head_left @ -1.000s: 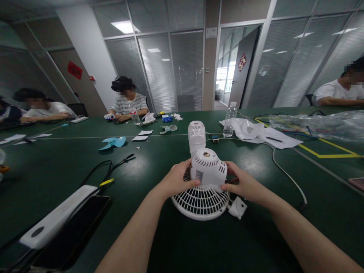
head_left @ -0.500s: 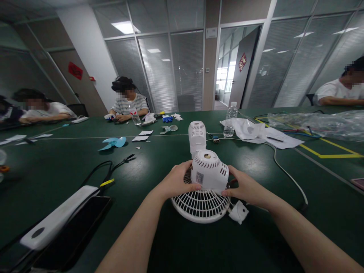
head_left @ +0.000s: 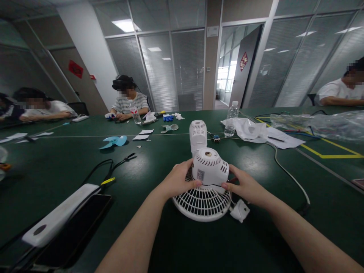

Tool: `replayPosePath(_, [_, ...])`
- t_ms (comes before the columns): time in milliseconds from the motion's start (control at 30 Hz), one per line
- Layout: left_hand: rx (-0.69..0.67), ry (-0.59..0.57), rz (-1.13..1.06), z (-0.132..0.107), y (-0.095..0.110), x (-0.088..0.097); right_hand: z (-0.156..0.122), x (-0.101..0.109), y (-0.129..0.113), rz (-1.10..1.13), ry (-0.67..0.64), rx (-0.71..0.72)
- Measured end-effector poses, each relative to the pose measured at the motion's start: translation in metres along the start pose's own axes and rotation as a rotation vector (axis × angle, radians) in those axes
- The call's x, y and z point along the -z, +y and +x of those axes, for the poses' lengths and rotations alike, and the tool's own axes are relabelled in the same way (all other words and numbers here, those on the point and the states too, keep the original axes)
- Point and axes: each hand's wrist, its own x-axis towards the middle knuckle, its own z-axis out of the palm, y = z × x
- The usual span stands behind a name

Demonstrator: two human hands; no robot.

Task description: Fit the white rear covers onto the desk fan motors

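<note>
A white fan motor housing (head_left: 209, 165), with slots round its top and a small label, sits over a round white fan grille (head_left: 203, 206) lying on the green table. My left hand (head_left: 182, 178) grips the housing's left side, thumb along its lower front edge. On its right side my right hand (head_left: 241, 184) holds it too, thumb near the lower edge. A thin dark gap runs along the housing's lower front. Just behind stands another white slotted fan part (head_left: 198, 136). A small white block with a wire (head_left: 240, 211) lies beside the grille, close to my right hand.
At left lie a white power bank-like bar (head_left: 61, 214), a dark phone (head_left: 76, 227) and black cables. Farther back are a blue fan blade (head_left: 113, 141), a clear bottle (head_left: 231, 119), crumpled white plastic (head_left: 250, 129) and a white cable (head_left: 290, 174). Several people sit round the table.
A dark gap now shows between the upper housing and the piece below it at the front. Both hands keep their hold; the view has shifted slightly.
</note>
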Motion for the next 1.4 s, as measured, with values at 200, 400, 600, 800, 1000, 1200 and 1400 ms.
replayPosePath(200, [-0.010,-0.028,0.061,0.0006,-0.0015,0.0016,-0.0001,0.0024,-0.0011,0.010,-0.028,0.000])
replayPosePath(400, [0.036,-0.012,0.028,-0.0003,-0.0007,0.0010,-0.0008,0.0035,-0.0002,0.021,-0.058,0.009])
replayPosePath(600, [0.045,-0.003,0.004,-0.0005,-0.0004,0.0001,-0.0003,0.0029,0.0050,0.023,-0.080,0.035])
replayPosePath(800, [0.041,-0.004,-0.005,0.0000,-0.0005,0.0006,-0.0010,0.0035,0.0014,0.022,-0.093,0.019])
replayPosePath(1000, [0.028,-0.003,-0.001,-0.0003,-0.0008,0.0018,0.0003,0.0030,0.0006,0.043,-0.080,0.027])
replayPosePath(1200, [0.040,-0.007,0.002,0.0004,-0.0012,0.0014,0.0010,-0.0005,0.0041,0.039,-0.078,0.027])
replayPosePath(1400, [0.059,-0.015,0.015,-0.0003,-0.0017,0.0011,-0.0015,-0.0021,0.0014,0.046,-0.079,0.033])
